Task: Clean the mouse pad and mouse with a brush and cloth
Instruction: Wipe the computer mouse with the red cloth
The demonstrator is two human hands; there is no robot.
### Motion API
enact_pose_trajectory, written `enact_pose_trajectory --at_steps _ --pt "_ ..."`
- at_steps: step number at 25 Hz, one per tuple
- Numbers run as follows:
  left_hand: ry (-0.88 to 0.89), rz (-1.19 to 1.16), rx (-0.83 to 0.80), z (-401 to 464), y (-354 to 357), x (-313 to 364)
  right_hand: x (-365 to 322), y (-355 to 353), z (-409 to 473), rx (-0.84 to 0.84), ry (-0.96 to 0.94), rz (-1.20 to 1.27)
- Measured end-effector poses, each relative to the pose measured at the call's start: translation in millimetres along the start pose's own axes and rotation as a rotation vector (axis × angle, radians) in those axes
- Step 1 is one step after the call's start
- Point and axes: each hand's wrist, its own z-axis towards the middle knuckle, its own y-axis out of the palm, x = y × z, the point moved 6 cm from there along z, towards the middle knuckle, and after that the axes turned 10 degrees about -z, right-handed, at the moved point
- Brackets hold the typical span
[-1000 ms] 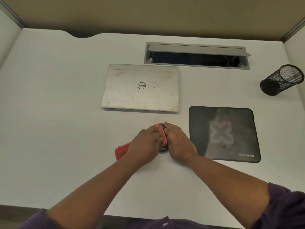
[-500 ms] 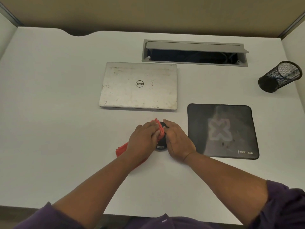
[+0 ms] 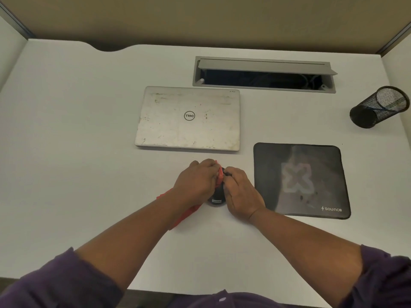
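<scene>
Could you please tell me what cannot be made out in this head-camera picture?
- Mouse: mostly hidden under both hands; only its near end shows.
- Red cloth: largely covered by the left hand and forearm.
- Right hand: its fingertips are hidden.
- Brush: not in view.
- Cable tray: interior too dark.

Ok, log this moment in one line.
step: wiping mouse | left hand: red cloth | right hand: steadies mouse | mouse pad: untouched

From my feed it's just two bare forearms. Dark purple sleeves point(image 3: 66, 278) pushed up near the elbows, same purple fabric across the chest.
</scene>
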Motion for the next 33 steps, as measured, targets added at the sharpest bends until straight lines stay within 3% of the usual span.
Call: enact_pose_trajectory --at_steps 3,9,12,17,26,30,33 --pt "-0.029 -0.012 -0.003 5 -2 3 0 0 2 -0.012 -0.004 -0.001" --pt "0.126 0.025 0.157 -23 0 5 -2 -2 1 0.009 -0.023 -0.063" --pt "0.126 0.034 0.149 -23 3 2 0 1 -1 -0.008 -0.013 -0.1" --pt "-0.006 0.025 0.06 4 0 2 0 0 -1 -0.009 0.004 -0.104" --pt "-0.107 -0.108 0.188 10 7 -4 0 5 -1 -0.065 0.018 -0.132" --pt "-0.222 -0.324 0.145 17 -5 -14 2 6 -1 -0.074 0.037 -0.174" --pt "-0.282 -0.315 0.144 22 -10 -11 3 6 -2 -0.078 0.044 -0.196"
